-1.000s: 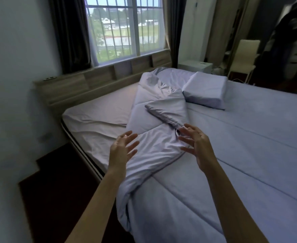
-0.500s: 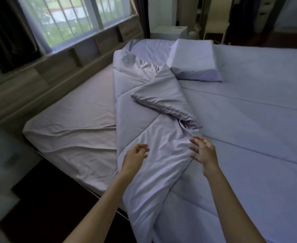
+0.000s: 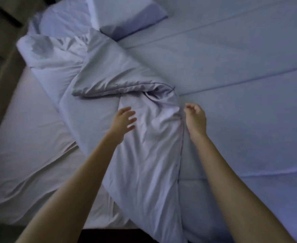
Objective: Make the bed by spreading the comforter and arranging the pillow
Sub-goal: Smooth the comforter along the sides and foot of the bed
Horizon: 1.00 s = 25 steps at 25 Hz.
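A pale lilac comforter (image 3: 240,71) covers the right part of the bed. Its left side is folded back on itself in a crumpled strip (image 3: 144,163) that runs from the head of the bed to the near edge. A matching pillow (image 3: 126,14) lies at the top, against that strip. My left hand (image 3: 125,119) hovers with spread fingers over the middle of the folded strip. My right hand (image 3: 196,120) is at the strip's right fold edge, fingers loosely curled, with no cloth visibly between them.
The bare fitted sheet (image 3: 30,130) shows on the left of the mattress. A wooden headboard shelf (image 3: 2,50) runs along the upper left. Dark floor (image 3: 109,237) shows below the near bed edge.
The view has tipped down and closer to the bed. Both hands have reached forward and lower onto the folded strip, and the right fingers have curled at its edge.
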Each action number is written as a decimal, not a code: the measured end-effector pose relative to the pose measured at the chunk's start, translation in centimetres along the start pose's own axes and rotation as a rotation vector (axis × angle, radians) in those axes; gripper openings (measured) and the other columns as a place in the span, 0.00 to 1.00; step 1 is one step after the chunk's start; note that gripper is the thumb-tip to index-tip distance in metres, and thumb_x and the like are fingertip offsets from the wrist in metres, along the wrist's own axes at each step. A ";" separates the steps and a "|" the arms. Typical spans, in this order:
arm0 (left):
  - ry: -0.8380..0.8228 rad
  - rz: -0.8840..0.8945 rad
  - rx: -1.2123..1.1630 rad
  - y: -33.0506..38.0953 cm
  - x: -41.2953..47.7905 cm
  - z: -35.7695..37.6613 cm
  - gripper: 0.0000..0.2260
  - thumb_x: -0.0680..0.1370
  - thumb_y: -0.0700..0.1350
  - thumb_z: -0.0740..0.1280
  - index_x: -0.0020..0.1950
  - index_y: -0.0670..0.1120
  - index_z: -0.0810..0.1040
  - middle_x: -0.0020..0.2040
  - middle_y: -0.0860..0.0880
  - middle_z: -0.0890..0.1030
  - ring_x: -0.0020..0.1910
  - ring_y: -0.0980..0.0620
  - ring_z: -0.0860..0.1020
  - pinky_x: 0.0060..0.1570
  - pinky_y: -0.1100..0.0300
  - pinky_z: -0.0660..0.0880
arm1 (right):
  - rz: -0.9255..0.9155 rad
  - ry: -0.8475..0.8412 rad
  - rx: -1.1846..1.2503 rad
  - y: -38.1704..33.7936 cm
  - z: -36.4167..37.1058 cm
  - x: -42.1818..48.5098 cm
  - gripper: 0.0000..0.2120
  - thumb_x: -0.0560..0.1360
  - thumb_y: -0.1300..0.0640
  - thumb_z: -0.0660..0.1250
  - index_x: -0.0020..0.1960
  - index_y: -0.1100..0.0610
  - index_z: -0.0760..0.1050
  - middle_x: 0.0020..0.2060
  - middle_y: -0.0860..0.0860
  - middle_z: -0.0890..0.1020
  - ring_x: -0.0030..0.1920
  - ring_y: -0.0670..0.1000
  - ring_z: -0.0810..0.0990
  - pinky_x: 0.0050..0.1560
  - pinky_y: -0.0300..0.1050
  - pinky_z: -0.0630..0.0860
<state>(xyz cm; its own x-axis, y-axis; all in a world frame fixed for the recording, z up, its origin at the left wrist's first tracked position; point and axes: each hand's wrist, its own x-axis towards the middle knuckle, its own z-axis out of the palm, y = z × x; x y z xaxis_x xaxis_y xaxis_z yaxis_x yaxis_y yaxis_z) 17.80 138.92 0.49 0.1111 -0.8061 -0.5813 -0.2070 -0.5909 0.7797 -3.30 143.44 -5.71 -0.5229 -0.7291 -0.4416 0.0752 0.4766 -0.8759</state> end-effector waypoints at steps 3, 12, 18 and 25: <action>0.000 0.017 0.045 1.3 4.5 1.0 0.13 0.80 0.43 0.59 0.63 0.54 0.67 0.46 0.53 0.75 0.41 0.53 0.76 0.43 0.57 0.73 | 0.049 0.021 -0.047 0.5 0.3 1.4 0.16 0.75 0.56 0.64 0.62 0.57 0.75 0.60 0.55 0.80 0.61 0.56 0.76 0.58 0.43 0.70; -0.168 0.036 -0.170 5.4 14.7 1.9 0.04 0.78 0.48 0.57 0.48 0.58 0.68 0.38 0.53 0.71 0.27 0.54 0.69 0.29 0.65 0.67 | 0.015 -0.079 0.108 3.3 4.1 -1.3 0.25 0.69 0.51 0.69 0.66 0.48 0.70 0.55 0.46 0.79 0.55 0.49 0.79 0.56 0.45 0.75; -0.122 0.056 -0.420 6.0 16.2 -1.6 0.10 0.76 0.45 0.67 0.57 0.47 0.76 0.51 0.48 0.83 0.47 0.51 0.83 0.43 0.61 0.79 | -0.109 -0.125 0.151 1.7 6.7 -5.4 0.27 0.69 0.55 0.72 0.66 0.45 0.69 0.58 0.44 0.78 0.55 0.45 0.78 0.52 0.39 0.75; 0.293 0.289 -0.578 6.0 15.7 -17.5 0.15 0.64 0.48 0.75 0.48 0.43 0.84 0.50 0.43 0.85 0.52 0.43 0.82 0.56 0.46 0.78 | -0.200 -0.389 -0.066 -0.7 13.8 -12.1 0.06 0.62 0.50 0.75 0.38 0.46 0.79 0.34 0.44 0.80 0.37 0.43 0.77 0.42 0.44 0.74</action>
<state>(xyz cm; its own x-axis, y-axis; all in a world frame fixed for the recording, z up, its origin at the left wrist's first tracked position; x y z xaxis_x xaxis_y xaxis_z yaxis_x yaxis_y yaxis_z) 35.27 122.12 0.13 0.4033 -0.8612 -0.3094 0.2723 -0.2098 0.9391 14.68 145.17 -2.44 -0.1618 -0.9348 -0.3163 -0.0559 0.3287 -0.9428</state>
